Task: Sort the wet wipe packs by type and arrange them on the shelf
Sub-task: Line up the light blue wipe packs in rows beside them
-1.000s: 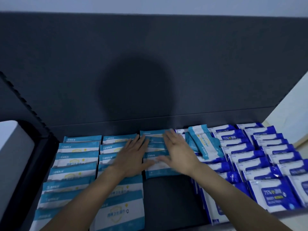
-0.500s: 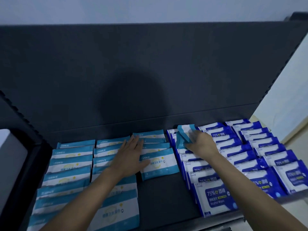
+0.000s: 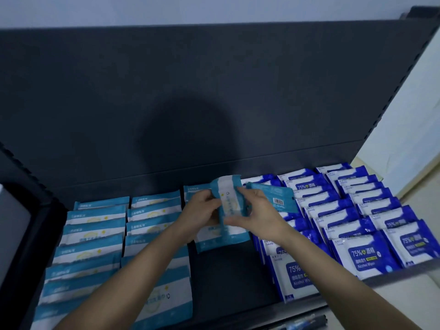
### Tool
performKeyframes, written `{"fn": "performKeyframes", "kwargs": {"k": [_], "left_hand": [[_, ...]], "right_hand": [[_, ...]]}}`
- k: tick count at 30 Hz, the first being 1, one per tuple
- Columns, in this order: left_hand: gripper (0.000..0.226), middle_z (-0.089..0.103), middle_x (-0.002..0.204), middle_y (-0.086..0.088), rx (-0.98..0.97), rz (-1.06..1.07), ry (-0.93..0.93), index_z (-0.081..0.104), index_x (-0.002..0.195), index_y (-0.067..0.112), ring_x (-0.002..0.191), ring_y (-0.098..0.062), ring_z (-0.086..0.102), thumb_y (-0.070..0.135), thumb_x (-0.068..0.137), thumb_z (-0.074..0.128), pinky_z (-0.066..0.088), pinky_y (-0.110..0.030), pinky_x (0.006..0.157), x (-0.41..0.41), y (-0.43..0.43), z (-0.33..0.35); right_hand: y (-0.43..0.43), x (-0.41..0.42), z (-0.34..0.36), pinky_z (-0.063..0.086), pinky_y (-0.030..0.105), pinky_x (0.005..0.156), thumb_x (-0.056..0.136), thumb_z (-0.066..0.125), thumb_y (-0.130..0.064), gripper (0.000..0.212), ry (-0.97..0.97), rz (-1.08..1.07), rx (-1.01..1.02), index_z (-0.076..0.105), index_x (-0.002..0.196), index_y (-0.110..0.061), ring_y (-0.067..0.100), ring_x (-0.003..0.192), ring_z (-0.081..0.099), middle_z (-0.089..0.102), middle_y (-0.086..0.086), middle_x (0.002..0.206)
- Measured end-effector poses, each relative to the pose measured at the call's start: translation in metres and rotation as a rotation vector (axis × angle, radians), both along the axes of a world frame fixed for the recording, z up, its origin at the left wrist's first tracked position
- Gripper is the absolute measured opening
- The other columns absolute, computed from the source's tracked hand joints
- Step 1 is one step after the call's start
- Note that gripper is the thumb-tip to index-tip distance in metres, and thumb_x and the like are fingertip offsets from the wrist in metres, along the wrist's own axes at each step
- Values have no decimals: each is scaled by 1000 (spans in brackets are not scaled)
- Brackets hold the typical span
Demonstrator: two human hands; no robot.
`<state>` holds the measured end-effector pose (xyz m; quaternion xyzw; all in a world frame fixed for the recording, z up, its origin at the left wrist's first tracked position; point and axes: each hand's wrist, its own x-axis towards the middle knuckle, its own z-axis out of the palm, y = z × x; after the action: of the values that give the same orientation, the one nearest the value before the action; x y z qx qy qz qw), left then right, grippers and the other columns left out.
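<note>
1. Head view, the only camera. The shelf (image 3: 228, 282) carries teal rows (image 3: 95, 234) on its left half and dark-blue rows (image 3: 357, 210) on its right, with bare deck between them at the front.
2. Change noted: the lifted teal pack (image 3: 228, 198) is now off the dark-blue side and is held on end above the short third teal column (image 3: 222, 238).
3. The left hand (image 3: 202, 208) has its fingers curled round the pack's left edge. The right hand (image 3: 259, 215) grips the right edge, thumb toward the front face. Neither hand is slack.
4. Versus 0.5 s ago: the right hand was then out over the dark-blue rows, closing on a misplaced teal pack. The left hand lay flat on the third column. It has since come up to meet the pack.
5. Versus 1.0 s ago: both hands were pressed flat on the third column, squaring it.
6. Meaning for the task (judgement): one wrongly placed pack has been retrieved and looks ready to join its own type at the front of the third column.
7. Outstanding: a stray teal pack (image 3: 273, 196) lies barcode-up on the back of the dark-blue rows, so the sort is not finished.
</note>
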<state>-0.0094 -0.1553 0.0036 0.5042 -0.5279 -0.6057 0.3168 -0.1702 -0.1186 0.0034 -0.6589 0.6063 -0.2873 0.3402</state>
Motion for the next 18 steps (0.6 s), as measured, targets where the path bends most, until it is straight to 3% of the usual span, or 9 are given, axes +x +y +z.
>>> {"fn": "performKeyframes", "kwargs": {"k": [3,7,11,15,18], "left_hand": [[18,70,106,-13,-43,58,-115,64,106,9,97,-28,67,10,96,49,54,-47,89,10,-6,-8],[17,67,105,-3,-171,-61,-282,62,111,17,90,-14,64,17,95,55,50,-27,76,20,-8,-10],[16,66,86,4,-210,-213,-469,60,96,14,71,-3,61,25,87,68,45,-16,60,24,-5,-18],[15,64,96,5,-311,-361,-659,61,93,19,86,-6,59,30,86,70,43,-15,69,21,0,-30],[21,66,102,2,-377,-382,-699,67,103,15,94,-13,60,30,87,68,46,-21,78,18,1,-33]], "right_hand": [[-15,-21,-1,40,20,92,86,69,-30,52,145,-61,-100,56,131,-9,20,115,52,54,6,121],[-42,-61,-7,39,24,79,86,63,-13,26,479,-204,-100,65,110,-3,30,104,57,58,16,110],[-56,-83,-7,41,31,78,84,68,-26,38,583,-118,92,60,113,-4,30,104,57,61,15,110],[-61,-88,0,44,30,77,78,73,-27,43,553,-18,170,61,116,-10,23,98,58,64,9,107],[-64,-88,-4,40,28,73,72,76,-28,42,582,-12,151,63,108,-11,19,93,51,56,6,96]]}}
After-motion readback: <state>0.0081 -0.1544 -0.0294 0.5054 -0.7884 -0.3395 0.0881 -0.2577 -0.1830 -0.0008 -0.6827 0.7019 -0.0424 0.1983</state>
